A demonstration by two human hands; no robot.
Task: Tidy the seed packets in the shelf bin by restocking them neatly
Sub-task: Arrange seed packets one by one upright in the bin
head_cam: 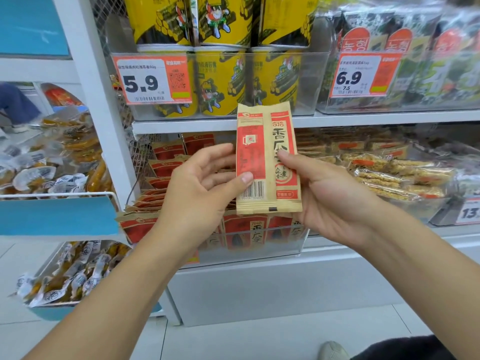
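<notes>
- The left hand [205,183] pinches the lower left part of a seed packet [267,162], with the thumb pressed on the front, near the barcode, and the other fingers behind it.
- The right hand [327,193] holds the same packet from the right side; its thumb lies across the printed characters and the palm supports the back.
- The packet stands upright in the air, in front of the shelf edge and above the clear shelf bin [259,245]. It is not yet in the bin.
- It looks like two narrow packets held together, one showing the back with the barcode and one the front, but I cannot tell this for sure.
- In the bin, a front row of packets [249,235] stands upright, while the packets behind [161,172] lean and lie in different directions.
- I judge the packet to be light, thin and made of paper-like foil, so it will bend easily and can crease if it is squeezed in the middle.
- The sealed ends are probably stiffer. A good place to hold is near the long edges, with flat fingers.
- The seeds inside may shift, so it is better to keep the packet upright when it goes down into the row.
- Above the bin, yellow cans [220,79] stand behind a price tag [153,79].
</notes>
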